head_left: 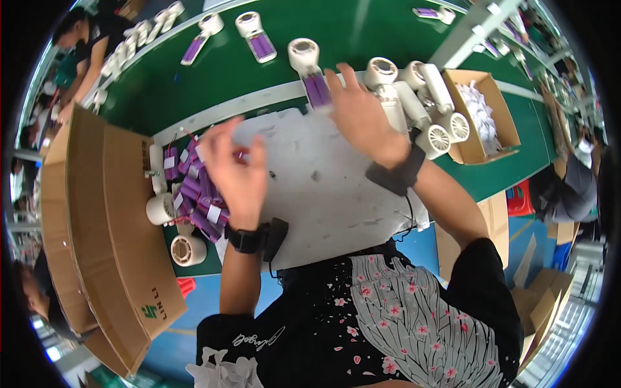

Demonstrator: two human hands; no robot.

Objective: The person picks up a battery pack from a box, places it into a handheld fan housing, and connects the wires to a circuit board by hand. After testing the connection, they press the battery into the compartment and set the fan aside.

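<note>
My left hand (236,178) hovers over the left side of a pale grey work mat (317,194), fingers curled and smeared by motion. A small reddish bit shows between thumb and fingers; whether it is gripped cannot be told. Just beside this hand lies a heap of purple battery packs (194,187) with white labels and thin wires. My right hand (365,119) reaches over the mat's far edge, fingers stretched and apart. Next to its fingertips lies a white handheld fan body (304,55) with purple cells (317,90) in its open handle.
White fan bodies (436,139) crowd the right, beside a carton (511,139) of white parts. A tall cardboard box (123,213) stands left. More opened fans (255,39) lie across the green table (362,29). Co-workers (87,52) sit at the sides.
</note>
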